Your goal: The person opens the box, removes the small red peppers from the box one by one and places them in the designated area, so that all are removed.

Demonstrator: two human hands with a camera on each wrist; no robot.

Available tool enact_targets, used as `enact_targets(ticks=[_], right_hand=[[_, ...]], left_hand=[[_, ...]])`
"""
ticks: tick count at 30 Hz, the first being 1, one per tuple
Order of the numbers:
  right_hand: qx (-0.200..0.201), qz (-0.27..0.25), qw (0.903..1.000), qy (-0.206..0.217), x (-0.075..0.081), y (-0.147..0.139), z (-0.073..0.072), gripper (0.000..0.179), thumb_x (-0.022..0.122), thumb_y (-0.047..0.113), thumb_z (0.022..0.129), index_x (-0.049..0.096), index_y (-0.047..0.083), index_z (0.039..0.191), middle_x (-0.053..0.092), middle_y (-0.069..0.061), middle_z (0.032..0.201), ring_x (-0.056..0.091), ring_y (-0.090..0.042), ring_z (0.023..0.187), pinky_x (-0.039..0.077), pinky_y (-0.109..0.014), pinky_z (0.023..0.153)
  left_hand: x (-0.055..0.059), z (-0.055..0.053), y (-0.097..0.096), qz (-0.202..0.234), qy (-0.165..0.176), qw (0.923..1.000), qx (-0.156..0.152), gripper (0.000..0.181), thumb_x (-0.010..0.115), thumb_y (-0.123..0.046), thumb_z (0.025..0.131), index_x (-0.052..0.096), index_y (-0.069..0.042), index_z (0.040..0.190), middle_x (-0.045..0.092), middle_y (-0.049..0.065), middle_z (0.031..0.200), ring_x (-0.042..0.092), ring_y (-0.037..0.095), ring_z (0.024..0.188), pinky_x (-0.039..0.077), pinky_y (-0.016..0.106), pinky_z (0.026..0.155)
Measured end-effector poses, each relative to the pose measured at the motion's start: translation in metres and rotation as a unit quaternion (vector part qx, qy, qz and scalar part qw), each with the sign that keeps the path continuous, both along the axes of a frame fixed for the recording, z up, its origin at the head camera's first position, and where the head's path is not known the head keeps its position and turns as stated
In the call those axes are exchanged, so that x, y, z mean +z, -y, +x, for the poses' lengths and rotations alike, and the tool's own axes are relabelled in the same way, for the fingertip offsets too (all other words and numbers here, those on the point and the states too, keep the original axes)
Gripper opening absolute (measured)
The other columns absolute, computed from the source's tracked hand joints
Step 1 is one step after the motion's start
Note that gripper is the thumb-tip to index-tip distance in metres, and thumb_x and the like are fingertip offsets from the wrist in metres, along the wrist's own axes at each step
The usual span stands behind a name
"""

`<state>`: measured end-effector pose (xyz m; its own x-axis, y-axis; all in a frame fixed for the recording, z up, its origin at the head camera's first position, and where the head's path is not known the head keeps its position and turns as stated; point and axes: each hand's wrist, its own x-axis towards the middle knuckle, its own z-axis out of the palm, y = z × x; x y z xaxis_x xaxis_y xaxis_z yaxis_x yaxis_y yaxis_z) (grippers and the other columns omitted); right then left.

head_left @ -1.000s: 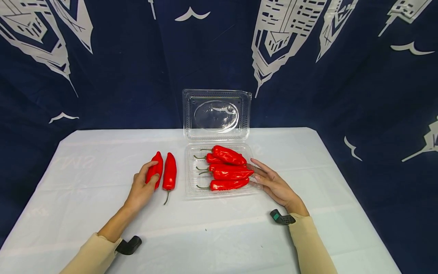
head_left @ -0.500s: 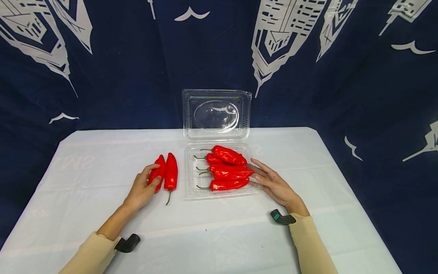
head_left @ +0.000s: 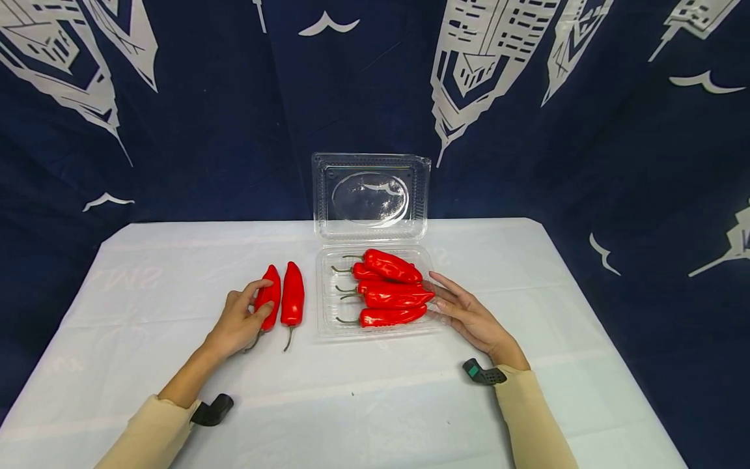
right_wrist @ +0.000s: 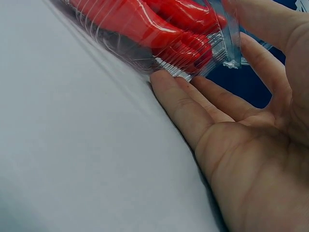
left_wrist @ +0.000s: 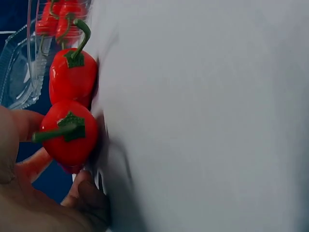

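Note:
My left hand (head_left: 237, 322) holds a red pepper (head_left: 268, 306) lying on the white table, thumb on one side and fingers on the other. In the left wrist view this held pepper (left_wrist: 70, 142) shows its green stem end. Just to its right lies a second red pepper (head_left: 291, 296), stem toward me. My right hand (head_left: 474, 319) rests with extended fingers against the right side of a clear plastic clamshell box (head_left: 328, 329). Several red peppers (head_left: 392, 296) lie inside the box, stems to the left. In the right wrist view, fingertips (right_wrist: 164, 79) touch the box's ribbed wall.
The box's clear lid (head_left: 372, 195) stands raised at the back, hinged to the base. White cloth covers the table (head_left: 363, 417). Behind hangs a dark blue curtain (head_left: 234, 130) with white printed buildings.
The left hand moved right with its pepper, then slightly back left. Both loose peppers have shifted right overall, and the held one's stem now shows. My right hand and the box have stayed put.

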<state>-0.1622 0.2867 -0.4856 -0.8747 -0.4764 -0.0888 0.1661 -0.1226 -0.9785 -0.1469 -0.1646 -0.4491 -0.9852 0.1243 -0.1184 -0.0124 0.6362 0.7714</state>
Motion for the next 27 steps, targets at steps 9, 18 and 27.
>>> enact_targets(ticks=[9, 18, 27], right_hand=[[-0.001, 0.005, 1.0, 0.001, -0.0009, -0.0001, -0.0002, 0.067, 0.052, 0.006, 0.103, 0.019, 0.014, 0.161, 0.016, -0.02, 0.166, 0.046, -0.01, 0.138, 0.047, -0.03, 0.105], [0.005, 0.004, 1.0, -0.005, 0.0018, 0.0004, 0.0001, 0.068, 0.053, 0.007, 0.103, 0.017, 0.013, 0.161, 0.015, -0.021, 0.166, 0.046, -0.01, 0.138, 0.048, -0.031, 0.105], [0.0, 0.01, 0.9999, -0.004, 0.0015, 0.0003, 0.0003, 0.068, 0.053, 0.007, 0.103, 0.018, 0.014, 0.161, 0.016, -0.021, 0.165, 0.047, -0.011, 0.137, 0.048, -0.03, 0.105]], left_hand=[[-0.0046, -0.0026, 0.0011, 0.009, -0.018, 0.9997, -0.014, 0.045, 0.054, -0.013, 0.101, 0.044, -0.006, 0.145, 0.047, 0.021, 0.111, 0.047, 0.025, 0.09, 0.042, 0.031, 0.067], [-0.0048, -0.0031, 0.0006, 0.011, -0.012, 0.9997, -0.016, 0.047, 0.054, -0.012, 0.1, 0.044, -0.006, 0.145, 0.046, 0.023, 0.115, 0.048, 0.025, 0.087, 0.043, 0.031, 0.068], [-0.006, -0.0052, 0.0021, 0.01, -0.006, 0.9997, -0.021, 0.048, 0.054, -0.013, 0.1, 0.044, -0.009, 0.146, 0.046, 0.023, 0.117, 0.05, 0.026, 0.089, 0.045, 0.031, 0.068]])
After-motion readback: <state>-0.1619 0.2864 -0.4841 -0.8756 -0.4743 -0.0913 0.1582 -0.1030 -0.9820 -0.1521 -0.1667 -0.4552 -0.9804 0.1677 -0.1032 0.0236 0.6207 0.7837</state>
